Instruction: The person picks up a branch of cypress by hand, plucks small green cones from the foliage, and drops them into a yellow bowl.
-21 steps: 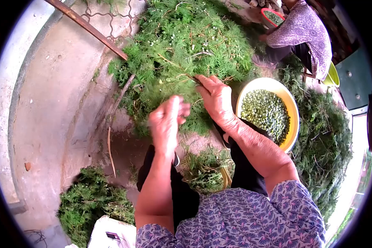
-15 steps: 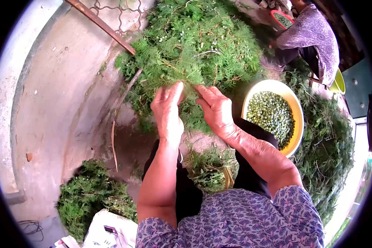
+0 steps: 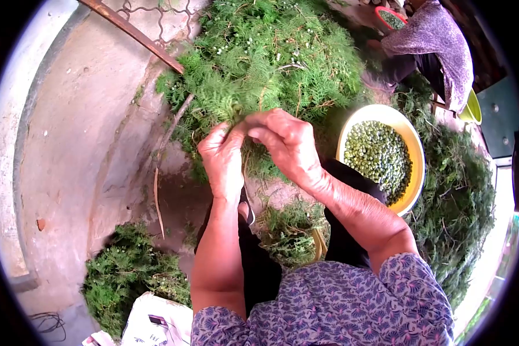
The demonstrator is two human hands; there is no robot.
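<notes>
My left hand is closed in a pinch on an evergreen sprig, which rises above the fingertips in front of the big green heap. My right hand comes in from the right with bent fingers. Its fingertips meet those of my left hand at the base of the sprig, partly smeared by motion. Behind both hands lies the heap of cut evergreen branches, dotted with small pale green cones. To the right of my right hand stands a yellow basin holding many small green cones.
Loose sprigs lie between my legs. A smaller branch pile is at lower left beside a white sack; another heap spreads at right. A wooden bar juts in upper left. Another person sits near a red basin.
My right hand has moved left, bringing its fingertips against my left hand's. My left hand has shifted slightly left and down. The view has tilted a little.
</notes>
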